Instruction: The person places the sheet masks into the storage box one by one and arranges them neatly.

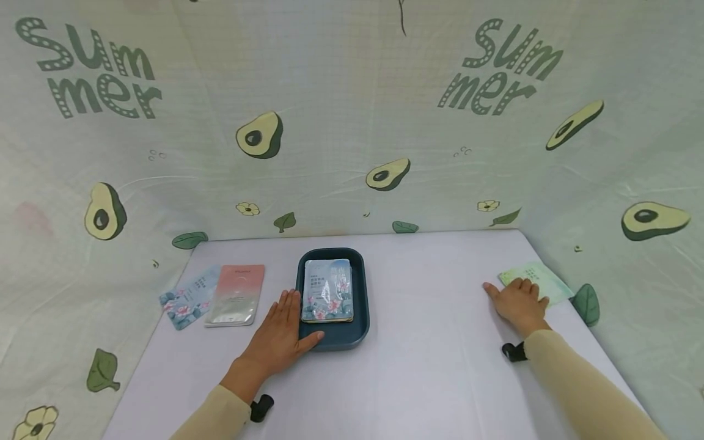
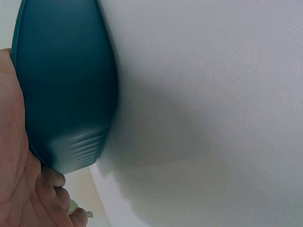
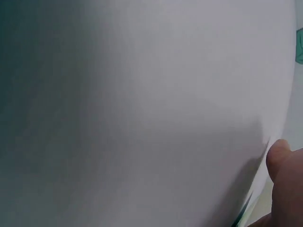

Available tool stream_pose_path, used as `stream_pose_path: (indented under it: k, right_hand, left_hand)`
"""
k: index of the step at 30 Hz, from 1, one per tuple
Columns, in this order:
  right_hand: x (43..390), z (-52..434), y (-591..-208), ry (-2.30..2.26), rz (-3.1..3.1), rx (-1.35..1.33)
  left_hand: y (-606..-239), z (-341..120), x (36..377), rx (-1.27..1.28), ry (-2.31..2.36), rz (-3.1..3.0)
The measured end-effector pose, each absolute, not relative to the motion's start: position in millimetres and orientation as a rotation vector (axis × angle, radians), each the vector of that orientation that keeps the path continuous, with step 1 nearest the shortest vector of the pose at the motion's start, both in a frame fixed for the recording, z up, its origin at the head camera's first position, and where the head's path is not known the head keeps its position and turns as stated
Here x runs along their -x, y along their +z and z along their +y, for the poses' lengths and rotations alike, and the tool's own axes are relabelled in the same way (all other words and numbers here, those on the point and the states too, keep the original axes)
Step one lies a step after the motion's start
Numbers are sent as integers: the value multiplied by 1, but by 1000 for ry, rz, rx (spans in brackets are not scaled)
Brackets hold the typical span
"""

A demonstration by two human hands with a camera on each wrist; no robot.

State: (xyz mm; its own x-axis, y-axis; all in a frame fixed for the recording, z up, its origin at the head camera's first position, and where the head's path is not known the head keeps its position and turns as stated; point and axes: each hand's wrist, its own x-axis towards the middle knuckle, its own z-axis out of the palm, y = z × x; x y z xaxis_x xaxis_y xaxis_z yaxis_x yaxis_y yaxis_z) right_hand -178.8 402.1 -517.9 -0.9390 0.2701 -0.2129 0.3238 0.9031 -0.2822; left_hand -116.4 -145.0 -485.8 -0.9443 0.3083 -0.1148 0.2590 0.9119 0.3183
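Observation:
A dark teal tray [image 1: 360, 287] stands mid-table with a stack of flowered blue sachets [image 1: 327, 290] in it. My left hand [image 1: 283, 333] lies flat beside the tray's left front corner, fingers straight, thumb against the tray's front wall. In the left wrist view the tray [image 2: 66, 90] fills the upper left with my palm next to it. My right hand [image 1: 517, 302] rests flat at the table's right side, fingertips on a pale green sachet [image 1: 536, 281]. The right wrist view gives only the white tabletop and a thumb tip [image 3: 279, 158].
A pink sachet [image 1: 236, 294] and a flowered blue sachet [image 1: 189, 297] lie left of the tray. The white table [image 1: 434, 348] is walled on three sides by an avocado-print cloth [image 1: 352, 122].

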Motion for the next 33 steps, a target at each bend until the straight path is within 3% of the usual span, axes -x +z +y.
stream_pose_path:
  k: [4,10,21,26,33]
  right_hand:
    - [186,388,-519,-480,2908,-313]
    - [189,334,-517,-466,2968,118]
    - [159,241,-511,-441,2864,648]
    - [166,232,-497,-536,2834,668]
    - [229,259,-491,-396,2919,496]
  left_hand:
    - [-486,-144,116,-430,456,2914]
    - [-486,-145,115,-424,456,2915]
    - [-486,-144,116,-428,438,2900]
    - [-486,-144,117,-435,422,2901]
    - [-487,-145,118,-424,457,2901]
